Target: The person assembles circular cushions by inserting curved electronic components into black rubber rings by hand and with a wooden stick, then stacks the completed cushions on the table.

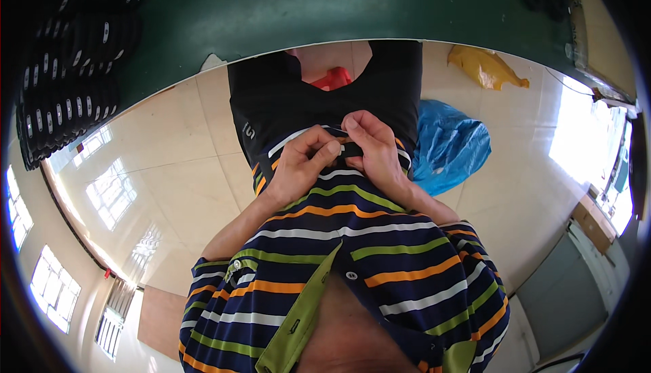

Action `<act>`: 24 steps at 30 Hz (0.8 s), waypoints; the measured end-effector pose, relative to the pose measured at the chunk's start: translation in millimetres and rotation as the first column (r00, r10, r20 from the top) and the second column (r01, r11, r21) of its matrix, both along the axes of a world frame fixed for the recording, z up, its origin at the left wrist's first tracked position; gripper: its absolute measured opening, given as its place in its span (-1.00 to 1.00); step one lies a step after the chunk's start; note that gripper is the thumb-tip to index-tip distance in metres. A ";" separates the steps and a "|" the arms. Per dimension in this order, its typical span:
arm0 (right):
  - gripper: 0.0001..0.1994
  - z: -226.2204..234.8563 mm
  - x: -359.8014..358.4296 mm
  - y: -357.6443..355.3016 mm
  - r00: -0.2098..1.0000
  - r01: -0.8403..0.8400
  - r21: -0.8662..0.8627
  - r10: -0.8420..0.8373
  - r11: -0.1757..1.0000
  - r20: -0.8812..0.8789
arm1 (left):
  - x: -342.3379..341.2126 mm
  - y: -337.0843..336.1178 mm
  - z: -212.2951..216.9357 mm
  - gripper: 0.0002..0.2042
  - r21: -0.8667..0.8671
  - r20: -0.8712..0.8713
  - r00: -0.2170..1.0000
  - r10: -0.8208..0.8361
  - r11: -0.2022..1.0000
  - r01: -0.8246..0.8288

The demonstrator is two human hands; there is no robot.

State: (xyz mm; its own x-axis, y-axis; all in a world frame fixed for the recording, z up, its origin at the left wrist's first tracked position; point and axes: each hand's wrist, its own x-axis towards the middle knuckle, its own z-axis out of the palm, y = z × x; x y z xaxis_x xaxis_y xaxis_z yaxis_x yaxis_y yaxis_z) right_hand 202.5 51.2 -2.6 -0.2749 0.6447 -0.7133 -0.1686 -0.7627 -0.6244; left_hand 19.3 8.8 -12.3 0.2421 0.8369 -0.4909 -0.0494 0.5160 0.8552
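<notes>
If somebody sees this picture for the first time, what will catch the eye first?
First the two hands, left hand and right hand, meeting at the picture's centre, both pinching a small dark thing at the hem of a striped shirt. Next the blue bag on the pale tile floor to the right, with a yellow bag above it.

We cannot tell what the fingertips of our left hand (298, 166) and right hand (373, 149) pinch at the hem of the navy striped cotton shirt (380, 237); the small dark thing (347, 148) between them is mostly covered.
</notes>
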 end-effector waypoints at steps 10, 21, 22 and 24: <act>-0.71 0.7 7.8 1.1 0.999 -0.032 -0.055 0.033 0.998 0.032 | -3.6 8.2 -0.7 -0.85 -0.244 0.255 0.967 -0.014 0.967 0.079; -0.75 -11.9 2.8 -1.6 0.990 0.093 -0.061 -0.099 0.994 -0.104 | -3.9 3.7 -1.8 -0.85 -0.140 0.304 0.953 0.007 0.989 0.038; -0.76 -13.5 3.3 -2.1 0.987 0.099 -0.072 -0.107 0.992 -0.118 | -2.0 4.9 2.2 -0.85 -0.131 0.296 0.955 0.029 0.991 0.011; -0.77 -14.2 3.1 -2.1 0.984 0.106 -0.083 -0.116 0.991 -0.132 | -1.1 4.4 6.0 -0.84 -0.122 0.289 0.956 0.051 0.992 -0.017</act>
